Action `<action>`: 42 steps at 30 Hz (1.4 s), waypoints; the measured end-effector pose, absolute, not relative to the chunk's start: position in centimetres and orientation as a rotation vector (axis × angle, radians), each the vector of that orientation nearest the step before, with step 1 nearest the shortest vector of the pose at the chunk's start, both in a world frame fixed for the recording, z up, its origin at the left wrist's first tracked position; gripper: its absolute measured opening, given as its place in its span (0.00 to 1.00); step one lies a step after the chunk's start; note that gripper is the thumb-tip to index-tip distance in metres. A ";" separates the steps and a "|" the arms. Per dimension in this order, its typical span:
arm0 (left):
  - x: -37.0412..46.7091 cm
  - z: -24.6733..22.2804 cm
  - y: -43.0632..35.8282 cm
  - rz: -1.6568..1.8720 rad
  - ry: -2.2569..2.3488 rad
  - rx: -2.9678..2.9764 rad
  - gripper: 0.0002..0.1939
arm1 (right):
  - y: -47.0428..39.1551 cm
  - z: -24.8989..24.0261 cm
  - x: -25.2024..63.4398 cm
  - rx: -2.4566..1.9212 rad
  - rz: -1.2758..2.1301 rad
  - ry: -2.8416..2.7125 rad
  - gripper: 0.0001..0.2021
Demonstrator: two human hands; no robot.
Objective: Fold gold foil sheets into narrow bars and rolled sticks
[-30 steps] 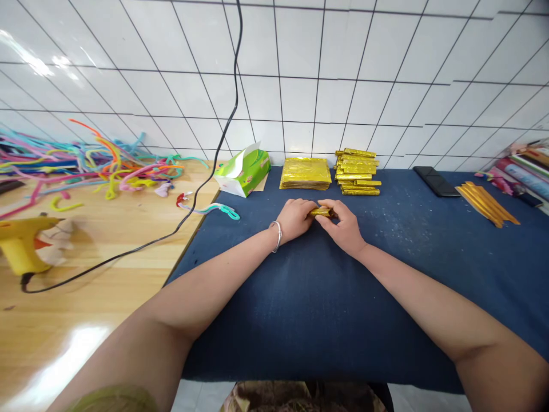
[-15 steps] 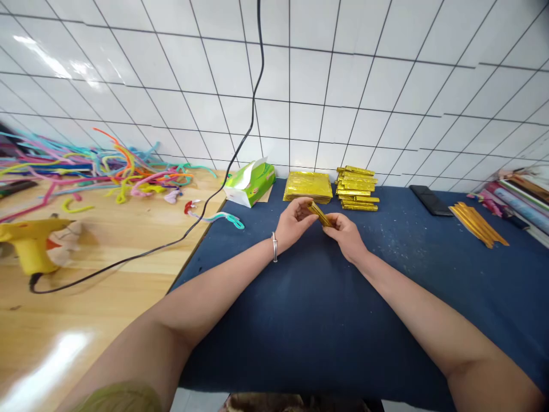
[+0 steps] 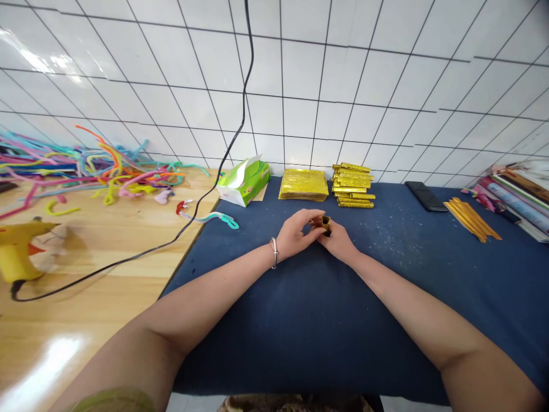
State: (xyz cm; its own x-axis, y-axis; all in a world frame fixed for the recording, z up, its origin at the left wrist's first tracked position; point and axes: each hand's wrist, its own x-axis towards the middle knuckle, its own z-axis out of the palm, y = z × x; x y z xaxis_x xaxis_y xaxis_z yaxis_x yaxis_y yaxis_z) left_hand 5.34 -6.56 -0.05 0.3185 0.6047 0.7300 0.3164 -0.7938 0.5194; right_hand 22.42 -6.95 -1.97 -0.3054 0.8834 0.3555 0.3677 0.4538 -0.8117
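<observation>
Between my hands is a folded piece of gold foil paper (image 3: 326, 221), shaped like a small square tube with an open end facing me. My left hand (image 3: 299, 232) pinches it from the left with thumb and fingers. From the right, my right hand (image 3: 338, 241) grips its lower side; part of the paper is hidden by the fingers. Behind my hands lies a flat stack of gold foil sheets (image 3: 303, 184). Beside that stack, to its right, is a pile of gold folded strips (image 3: 352, 186).
A green tissue pack (image 3: 246, 182) stands by the tiled wall. On the wooden table at left are a yellow glue gun (image 3: 21, 246), its black cord (image 3: 150, 250) and colourful pipe cleaners (image 3: 115, 171). At right lie a black phone (image 3: 425, 196), flat orange-gold strips (image 3: 472, 218) and books (image 3: 521, 200).
The gold piece has been turned from lying slantwise to having its open square end toward me. Both hands have come closer together and slightly nearer to me.
</observation>
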 end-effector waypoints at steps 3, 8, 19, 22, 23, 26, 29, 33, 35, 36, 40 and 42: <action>5.3 -0.1 -6.7 1.431 0.840 2.270 0.21 | -7.0 -1.9 22.4 -1.053 0.776 -1.891 0.17; 5.3 -0.2 -6.6 1.444 0.853 2.172 0.24 | -7.1 -1.6 22.4 -1.196 0.657 -1.911 0.14; 4.3 -2.2 -2.9 1.236 1.047 1.915 0.16 | -6.0 -1.4 23.9 -1.334 0.261 -1.991 0.14; 3.9 -2.6 -2.1 1.067 1.166 2.041 0.13 | -5.5 -1.5 24.6 -1.408 0.181 -2.084 0.13; 3.7 -2.6 -2.0 1.005 1.197 2.109 0.12 | -5.4 -1.5 24.8 -1.429 0.175 -2.127 0.12; 3.5 -2.6 -1.7 0.882 1.227 2.303 0.10 | -5.1 -1.6 25.0 -1.462 0.159 -2.212 0.12; 3.5 -2.4 -1.7 0.860 1.207 2.386 0.10 | -5.2 -1.6 25.0 -1.458 0.122 -2.212 0.15; 3.6 -2.4 -1.7 0.843 1.185 2.420 0.10 | -5.4 -1.6 24.9 -1.461 0.103 -2.244 0.12; 3.6 -2.4 -1.7 0.828 1.181 2.450 0.09 | -5.4 -1.6 24.8 -1.460 0.097 -2.267 0.11; 3.6 -2.4 -1.7 0.824 1.180 2.464 0.10 | -5.4 -1.6 24.8 -1.460 0.093 -2.274 0.11; 3.7 -2.3 -1.8 0.832 1.164 2.483 0.14 | -5.6 -1.5 24.7 -1.458 0.080 -2.283 0.13; 3.7 -2.3 -1.8 0.824 1.155 2.482 0.13 | -5.6 -1.4 24.6 -1.453 0.084 -2.293 0.12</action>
State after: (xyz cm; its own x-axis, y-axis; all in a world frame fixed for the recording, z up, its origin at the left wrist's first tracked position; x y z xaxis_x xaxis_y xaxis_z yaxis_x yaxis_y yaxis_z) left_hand 3.69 -1.77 -2.34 0.5171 0.7681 0.3777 0.6074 -0.6402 0.4704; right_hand 24.61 -5.61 -1.40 -0.3636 0.8758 0.3173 0.8503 0.4512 -0.2710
